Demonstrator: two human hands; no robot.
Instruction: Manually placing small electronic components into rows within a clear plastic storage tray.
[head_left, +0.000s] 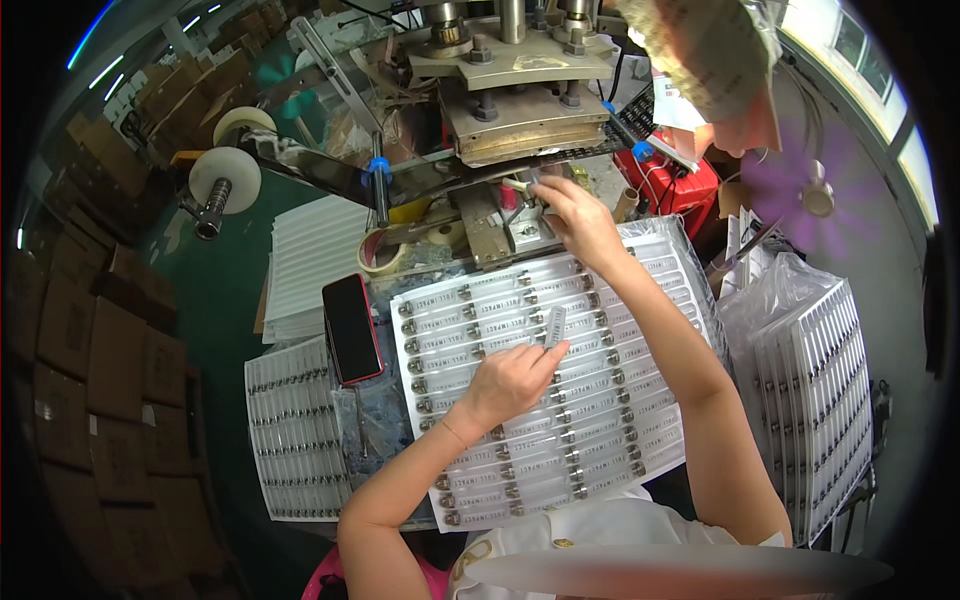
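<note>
Left hand (pixel 510 380) pinching a small clear tube (pixel 555 325) over the tray (pixel 640 440) middle, right hand (pixel 575 215) pinching a white piece (pixel 517 186) beyond its far edge, under the press (pixel 520 110)

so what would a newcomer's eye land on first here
Most likely the big white tray of small tubes laid in neat rows, filling the middle of the bench. Over it the left hand pinches one tube, while the right hand reaches up to the fixture under the metal press at the top. A phone in a red case lies just left of the tray.
</note>
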